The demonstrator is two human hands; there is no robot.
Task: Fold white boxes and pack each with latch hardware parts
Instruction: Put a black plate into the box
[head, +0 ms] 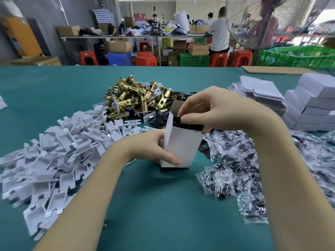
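White card box (183,147) stands upright on the green table (154,205), top open with dark parts inside. The left hand (154,148) grips its lower side; the right hand (203,109) pinches at the open mouth, fingers curled over the rim. Brass latches (137,96) heap behind, white inserts (54,151) lie left, bagged screws (235,165) right, flat boxes (261,91) far right

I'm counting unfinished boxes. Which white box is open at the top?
The white box held upright by the left hand; those stacked boxes at far right are closed.
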